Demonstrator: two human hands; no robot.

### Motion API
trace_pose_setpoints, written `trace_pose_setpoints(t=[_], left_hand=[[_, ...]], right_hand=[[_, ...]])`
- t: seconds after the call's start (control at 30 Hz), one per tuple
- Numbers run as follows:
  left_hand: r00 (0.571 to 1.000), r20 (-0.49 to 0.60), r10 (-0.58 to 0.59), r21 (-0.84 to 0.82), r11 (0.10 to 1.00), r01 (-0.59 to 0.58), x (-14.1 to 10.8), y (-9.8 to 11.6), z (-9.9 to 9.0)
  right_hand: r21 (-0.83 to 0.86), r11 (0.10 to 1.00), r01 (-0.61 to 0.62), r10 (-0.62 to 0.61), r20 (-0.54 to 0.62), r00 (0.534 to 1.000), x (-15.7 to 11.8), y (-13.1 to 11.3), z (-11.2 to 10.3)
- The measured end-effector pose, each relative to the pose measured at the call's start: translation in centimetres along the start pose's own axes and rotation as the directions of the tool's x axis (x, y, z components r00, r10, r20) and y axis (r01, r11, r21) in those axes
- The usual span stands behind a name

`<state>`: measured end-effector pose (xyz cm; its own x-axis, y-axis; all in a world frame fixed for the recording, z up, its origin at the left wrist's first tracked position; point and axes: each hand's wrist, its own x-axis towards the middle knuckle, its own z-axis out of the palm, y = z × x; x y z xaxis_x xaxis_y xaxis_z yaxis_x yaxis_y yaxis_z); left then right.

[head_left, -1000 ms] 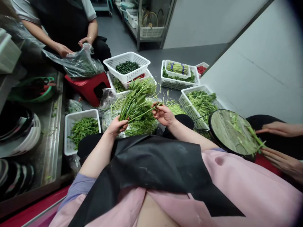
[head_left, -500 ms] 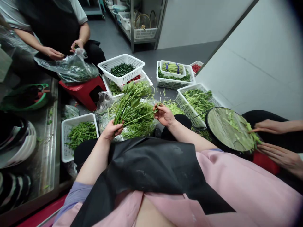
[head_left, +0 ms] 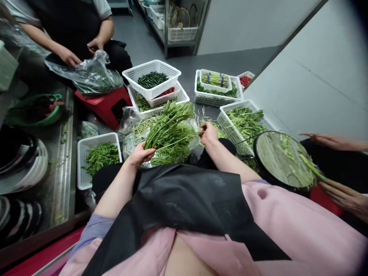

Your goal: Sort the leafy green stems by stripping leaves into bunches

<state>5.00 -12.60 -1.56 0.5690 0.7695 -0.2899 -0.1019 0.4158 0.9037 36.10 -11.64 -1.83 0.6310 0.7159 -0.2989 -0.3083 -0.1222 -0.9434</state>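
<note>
My left hand (head_left: pixel 140 154) is closed around the stems of a bunch of leafy greens (head_left: pixel 168 120), whose tops lean up and to the right. Under the bunch lies a heap of thin green stalks (head_left: pixel 179 143) on clear plastic. To the right of the heap, my right hand (head_left: pixel 209 134) has its fingers pressed together; whatever is between them is too small to make out. A white basket of leafy greens (head_left: pixel 240 119) stands just right of that hand.
A person in a black apron (head_left: pixel 64 23) handles a plastic bag on a red stool (head_left: pixel 103 109). At the right, another person's hands work over a round board (head_left: pixel 280 159). Left are a basket of greens (head_left: pixel 83 143) and a metal counter (head_left: pixel 64 172).
My right hand has moved right, away from the bunch. The bunch in my left hand leans lower and further right. The whole view has shifted slightly.
</note>
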Motion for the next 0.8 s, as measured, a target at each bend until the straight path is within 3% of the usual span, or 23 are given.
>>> trace_pose_setpoints(t=[0.07, 0.17, 0.27, 0.4, 0.47, 0.53, 0.67, 0.73, 0.8], left_hand=[[1.0, -0.009, 0.005, -0.028, 1.0, -0.005, -0.1, 0.1, -0.2], [1.0, -0.004, 0.01, -0.08, 0.997, -0.01, -0.4, 0.2, -0.6], [1.0, 0.018, 0.015, -0.123, 0.992, -0.013, -0.6, 0.2, -1.0], [0.999, 0.047, 0.019, -0.125, 0.992, -0.013, -0.5, -0.1, -1.5], [0.998, 0.058, 0.007, -0.104, 0.995, -0.001, -0.5, -0.3, -1.6], [0.998, 0.061, -0.001, -0.095, 0.995, 0.006, -0.4, -0.4, -1.7], [0.998, 0.063, 0.006, -0.102, 0.995, 0.001, -0.4, -0.4, -1.8], [0.998, 0.069, 0.003, -0.103, 0.995, 0.004, -0.4, -0.4, -1.8], [0.997, 0.077, -0.004, -0.102, 0.995, 0.011, -0.4, -0.5, -1.8]], right_hand=[[-0.048, 0.999, -0.015, 0.017, 0.033, 0.999, 1.6, -0.3, -0.9], [-0.364, 0.931, 0.032, 0.043, 0.196, 0.98, 2.1, 1.1, -2.0], [-0.609, 0.789, 0.083, 0.123, 0.289, 0.949, -0.1, 4.6, -1.6], [-0.659, 0.726, 0.196, 0.153, 0.434, 0.888, -3.2, 8.4, 0.7], [-0.644, 0.725, 0.245, 0.153, 0.497, 0.854, -3.6, 8.2, 2.0], [-0.569, 0.787, 0.239, 0.153, 0.555, 0.818, -3.5, 6.8, 2.9], [-0.223, 0.975, 0.019, 0.142, 0.681, 0.718, -3.6, 3.1, 4.3], [-0.111, 0.991, -0.075, 0.132, 0.715, 0.687, -4.2, 2.1, 4.9], [-0.08, 0.992, -0.1, 0.127, 0.707, 0.696, -4.7, 1.9, 5.6]])
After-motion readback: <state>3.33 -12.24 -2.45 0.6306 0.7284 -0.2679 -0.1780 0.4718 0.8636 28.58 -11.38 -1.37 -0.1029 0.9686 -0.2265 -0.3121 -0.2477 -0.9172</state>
